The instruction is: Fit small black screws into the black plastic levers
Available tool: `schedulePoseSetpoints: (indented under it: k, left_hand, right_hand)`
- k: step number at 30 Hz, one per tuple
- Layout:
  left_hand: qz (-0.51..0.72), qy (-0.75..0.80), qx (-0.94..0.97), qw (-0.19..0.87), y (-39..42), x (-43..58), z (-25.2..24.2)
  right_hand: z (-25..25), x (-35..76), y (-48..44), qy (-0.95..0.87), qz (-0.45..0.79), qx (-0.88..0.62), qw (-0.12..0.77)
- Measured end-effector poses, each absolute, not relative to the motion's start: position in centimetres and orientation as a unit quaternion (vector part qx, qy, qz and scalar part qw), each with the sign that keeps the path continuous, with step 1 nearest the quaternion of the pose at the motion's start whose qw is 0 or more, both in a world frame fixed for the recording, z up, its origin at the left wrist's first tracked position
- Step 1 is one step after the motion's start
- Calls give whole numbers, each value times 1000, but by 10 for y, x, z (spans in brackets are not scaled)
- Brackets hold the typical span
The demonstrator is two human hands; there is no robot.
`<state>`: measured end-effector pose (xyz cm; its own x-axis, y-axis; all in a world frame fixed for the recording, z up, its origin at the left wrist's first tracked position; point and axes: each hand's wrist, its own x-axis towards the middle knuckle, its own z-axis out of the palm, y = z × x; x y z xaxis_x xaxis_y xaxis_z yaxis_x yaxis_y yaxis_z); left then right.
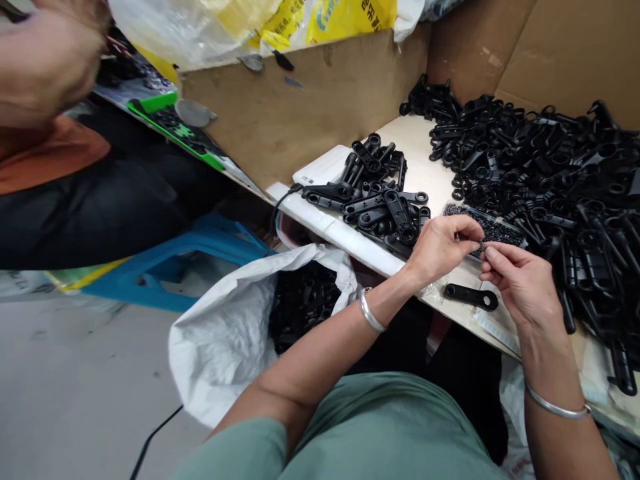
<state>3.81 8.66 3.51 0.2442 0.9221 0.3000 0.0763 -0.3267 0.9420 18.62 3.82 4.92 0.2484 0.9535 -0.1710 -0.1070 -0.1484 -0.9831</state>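
Observation:
My left hand (443, 243) and my right hand (523, 280) meet fingertip to fingertip above the worktop. Both are closed in a pinch around something dark and tiny between them, too small to name. Just behind the fingers sits a clear plastic box (500, 232) full of small dark parts. Below the hands, a single black plastic arm (471, 297) with a round hole at one end lies flat on the board, touched by neither hand. Left of my left hand is a pile of similar black arms (383, 200).
A large heap of black plastic parts (540, 160) covers the right side against cardboard (570, 60). A white sack (220, 333) holding black parts stands open below the table edge. Another person's arm (50, 60) is at the upper left, near a blue stool (175, 257).

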Motion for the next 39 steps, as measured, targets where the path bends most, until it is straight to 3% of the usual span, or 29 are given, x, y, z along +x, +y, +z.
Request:
schedulePoseSetpoints:
  k: [5, 9, 13, 22, 24, 32, 39]
  left_hand:
    - [487, 375, 670, 417, 87, 38, 35]
    - [489, 375, 641, 458, 92, 37, 33]
    - [505, 368, 602, 497, 99, 36, 30]
    - [539, 383, 600, 450, 103, 35, 24]
    - [545, 378, 585, 467, 99, 35, 23]
    - [541, 306, 455, 638, 67, 43, 35]
    - [509, 285, 399, 708, 47, 53, 42]
  right_hand:
    - [52, 182, 48, -367, 501, -592, 513]
    - [51, 182, 55, -404, 494, -586, 500]
    - [48, 181, 59, -499, 397, -596, 488]
    - [35, 190, 72, -678, 113, -623, 373]
    - [34, 197, 72, -659, 147, -633, 380]
    - [46, 212, 37, -413, 499, -541, 536]
    - [44, 212, 9, -320, 594, -493, 549]
